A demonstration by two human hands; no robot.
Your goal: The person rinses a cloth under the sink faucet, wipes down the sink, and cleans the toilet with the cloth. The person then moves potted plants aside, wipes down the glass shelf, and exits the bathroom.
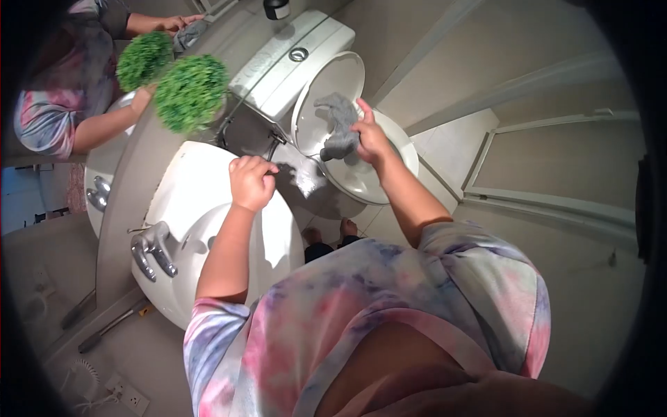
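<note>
"Starting closest, what shows?"

"A tie-dyed shirt [347,285], then the sink [186,177]. At its rim is the left hand [251,182], fingers curled; whether they grip anything, I cannot tell."

"And the other?"

"Farther out, the right hand [373,142] pinches the grey cloth [340,126], one finger standing out from the others."

"Which way does it lie?"

"Left of those fingers, between the raised toilet lid [342,75] and the toilet seat [406,156]. Its long axis runs roughly away from the body. The right hand has it; the left is well apart."

"What's hard to make out?"

"The gripped part is behind the fingers, and I cannot tell if the cloth touches the lid. A shiny thing [307,179] below is lost in glare. Beyond, past the cistern [274,97], a dark bottle [276,8] is cut off at the top."
</note>
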